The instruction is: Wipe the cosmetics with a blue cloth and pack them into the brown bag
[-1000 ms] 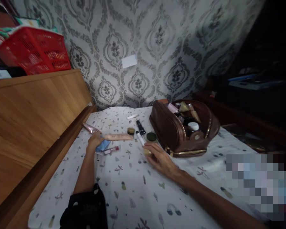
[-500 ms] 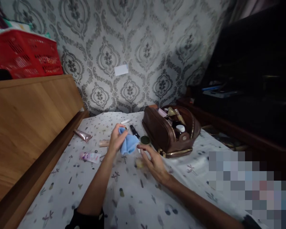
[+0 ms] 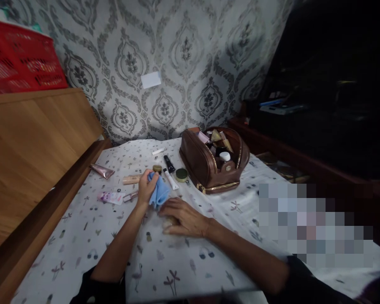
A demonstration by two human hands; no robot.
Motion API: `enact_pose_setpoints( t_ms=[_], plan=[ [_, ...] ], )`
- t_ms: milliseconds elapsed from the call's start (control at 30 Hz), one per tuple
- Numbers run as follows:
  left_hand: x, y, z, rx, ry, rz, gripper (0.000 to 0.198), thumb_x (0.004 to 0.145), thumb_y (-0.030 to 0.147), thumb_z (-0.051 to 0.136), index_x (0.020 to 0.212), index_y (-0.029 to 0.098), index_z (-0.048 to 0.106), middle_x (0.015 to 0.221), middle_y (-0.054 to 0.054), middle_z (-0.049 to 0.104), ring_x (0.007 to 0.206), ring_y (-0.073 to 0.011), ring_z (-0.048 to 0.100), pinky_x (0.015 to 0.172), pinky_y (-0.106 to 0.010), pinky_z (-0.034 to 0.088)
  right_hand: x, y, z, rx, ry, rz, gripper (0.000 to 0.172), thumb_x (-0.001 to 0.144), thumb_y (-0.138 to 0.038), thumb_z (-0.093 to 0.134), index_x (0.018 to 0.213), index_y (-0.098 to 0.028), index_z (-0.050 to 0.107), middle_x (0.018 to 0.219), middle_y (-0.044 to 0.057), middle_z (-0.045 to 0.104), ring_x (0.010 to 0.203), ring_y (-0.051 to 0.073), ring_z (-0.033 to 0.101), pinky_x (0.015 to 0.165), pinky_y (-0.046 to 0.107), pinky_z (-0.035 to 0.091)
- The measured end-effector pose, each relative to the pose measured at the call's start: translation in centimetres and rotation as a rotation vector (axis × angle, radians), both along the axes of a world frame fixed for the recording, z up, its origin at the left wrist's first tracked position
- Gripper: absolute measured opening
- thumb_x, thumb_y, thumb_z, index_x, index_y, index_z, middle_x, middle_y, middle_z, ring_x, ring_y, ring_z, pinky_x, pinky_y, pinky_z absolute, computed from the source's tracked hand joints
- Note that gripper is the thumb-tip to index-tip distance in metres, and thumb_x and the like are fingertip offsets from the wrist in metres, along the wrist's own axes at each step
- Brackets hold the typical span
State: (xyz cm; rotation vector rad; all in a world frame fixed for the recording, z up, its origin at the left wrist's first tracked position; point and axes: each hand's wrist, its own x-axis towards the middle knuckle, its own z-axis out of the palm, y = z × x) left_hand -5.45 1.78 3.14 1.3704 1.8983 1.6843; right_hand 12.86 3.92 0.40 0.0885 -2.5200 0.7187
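My left hand is closed on a light blue cloth, which hangs in folds above the patterned sheet. Just right of the cloth, my right hand is low over the sheet, its thumb and fingers curled round a small yellowish object. That object is blurred and mostly covered, so its kind does not show. Beyond the cloth lie a white tube, a black tube, a round dark green-lidded jar and a small gold-lidded jar.
An unzipped brown cosmetic bag full of items stands at the right. Left lie a beige tube, a pink-and-white tube, a slim clear tube and a metallic pink tube. A wooden board borders the left, with a red basket above.
My right hand has moved down and left and closed round the yellowish object, which lay beneath it before. The cloth stays in my left hand. The view has shifted slightly.
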Motion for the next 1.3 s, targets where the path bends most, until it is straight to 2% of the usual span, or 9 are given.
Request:
enact_pose_setpoints(
  t_ms=[133, 300, 367, 467, 600, 767, 967, 1167, 1300],
  plan=[
    [-0.1, -0.5, -0.5, 0.01, -0.064, -0.002, 0.024, 0.078, 0.042, 0.06, 0.069, 0.021, 0.053, 0.064, 0.004, 0.045, 0.065, -0.0137, 0.044, 0.062, -0.023, 0.038, -0.2, -0.5, -0.4, 0.133, -0.05, 0.011, 0.035, 0.086, -0.043, 0.067, 0.111, -0.019, 0.066, 0.106, 0.01, 0.069, 0.106, 0.024, 0.06, 0.096, 0.039, 0.045],
    [-1.0, -0.1, -1.0, 0.066, -0.235, 0.043, 0.025, 0.081, 0.043, 0.056, 0.072, 0.021, 0.046, 0.066, 0.005, 0.043, 0.063, -0.0115, 0.045, 0.062, -0.022, 0.04, -0.5, 0.8, -0.9, 0.113, 0.12, -0.523, 0.033, 0.089, -0.032, 0.063, 0.119, -0.019, 0.06, 0.12, 0.016, 0.063, 0.114, 0.032, 0.054, 0.097, 0.051, 0.043],
    [-1.3, 0.0, -1.1, 0.08, -0.302, 0.043, 0.026, 0.08, 0.043, 0.056, 0.072, 0.022, 0.043, 0.065, 0.006, 0.041, 0.059, -0.0105, 0.044, 0.058, -0.021, 0.039, -0.5, 1.5, -1.1, 0.02, 0.194, -0.592, 0.02, 0.091, -0.029, 0.058, 0.11, -0.021, 0.062, 0.111, 0.013, 0.064, 0.108, 0.03, 0.056, 0.093, 0.049, 0.046],
    [-1.0, 0.0, -1.0, 0.081, -0.368, 0.002, 0.026, 0.075, 0.04, 0.06, 0.07, 0.021, 0.042, 0.064, 0.006, 0.042, 0.056, -0.0096, 0.043, 0.053, -0.02, 0.038, -0.3, 2.0, -1.3, -0.189, 0.229, -0.591, 0.011, 0.094, -0.027, 0.05, 0.099, -0.022, 0.059, 0.097, 0.008, 0.065, 0.091, 0.024, 0.06, 0.082, 0.04, 0.051],
    [0.3, -0.3, -0.6, 0.069, -0.398, -0.059, 0.022, 0.072, 0.038, 0.063, 0.074, 0.021, 0.048, 0.063, 0.006, 0.043, 0.055, -0.0095, 0.043, 0.051, -0.02, 0.037, -0.5, 1.8, -0.9, -0.578, 0.238, -0.569, 0.026, 0.097, -0.04, 0.045, 0.113, -0.021, 0.05, 0.094, 0.006, 0.064, 0.078, 0.018, 0.062, 0.063, 0.031, 0.05],
    [1.7, -0.9, -0.2, 0.028, -0.235, -0.156, 0.017, 0.075, 0.035, 0.064, 0.083, 0.022, 0.057, 0.068, 0.005, 0.048, 0.06, -0.0106, 0.045, 0.055, -0.02, 0.038, -0.8, 2.2, -0.8, -0.945, 0.288, -0.438, 0.04, 0.091, -0.055, 0.05, 0.115, -0.024, 0.043, 0.068, -0.003, 0.059, 0.055, 0.015, 0.058, 0.046, 0.026, 0.041],
    [1.9, -1.3, 0.1, 0.005, -0.177, -0.206, 0.014, 0.077, 0.032, 0.063, 0.085, 0.021, 0.059, 0.07, 0.004, 0.05, 0.062, -0.0114, 0.046, 0.058, -0.021, 0.039, -0.9, 3.0, -1.2, -1.22, 0.287, -0.468, 0.056, 0.073, -0.066, 0.067, 0.104, -0.021, 0.053, 0.057, -0.006, 0.057, 0.046, 0.014, 0.056, 0.042, 0.024, 0.036],
    [1.4, -1.0, -0.2, -0.012, -0.163, -0.209, 0.019, 0.079, 0.039, 0.063, 0.084, 0.021, 0.061, 0.071, 0.003, 0.052, 0.064, -0.0123, 0.047, 0.059, -0.021, 0.039, -0.8, 2.8, -0.1, -1.446, 0.353, -0.385, 0.046, 0.067, -0.057, 0.077, 0.086, -0.018, 0.062, 0.074, -0.001, 0.066, 0.058, 0.011, 0.061, 0.049, 0.021, 0.038],
    [1.2, -1.1, -0.3, -0.103, -0.096, -0.278, 0.025, 0.078, 0.045, 0.062, 0.082, 0.02, 0.064, 0.069, 0.002, 0.054, 0.063, -0.0137, 0.049, 0.057, -0.023, 0.039, -0.6, 2.8, 0.4, -1.467, 0.441, -0.394, 0.044, 0.064, -0.053, 0.08, 0.083, -0.019, 0.06, 0.075, -0.002, 0.067, 0.066, 0.013, 0.063, 0.052, 0.021, 0.041]
  ],
)
